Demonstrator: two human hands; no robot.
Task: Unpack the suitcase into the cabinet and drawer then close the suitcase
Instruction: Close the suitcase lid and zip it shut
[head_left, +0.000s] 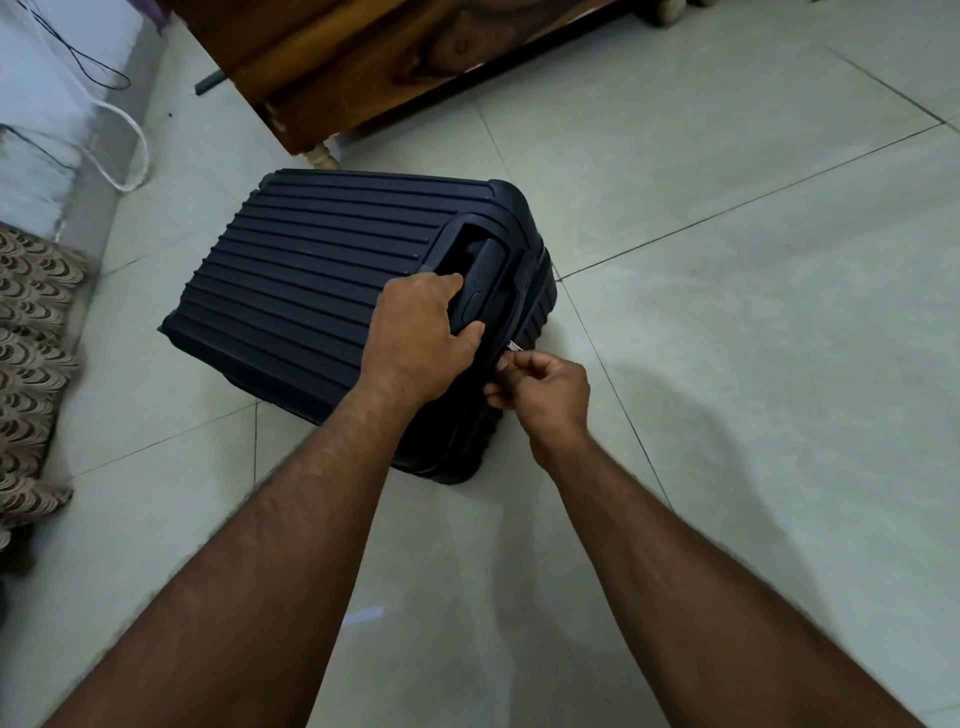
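Observation:
A dark navy ribbed hard-shell suitcase lies flat on the tiled floor with its lid down. My left hand rests on its near right end, fingers hooked on the recessed handle. Just to the right, my right hand pinches a small metal zipper pull at the seam on the suitcase's side. Nothing of the contents shows.
A wooden cabinet on short turned legs stands behind the suitcase. A patterned cushion lies at the left edge beside a pale wall with black and white cables. Light floor tiles spread to the right.

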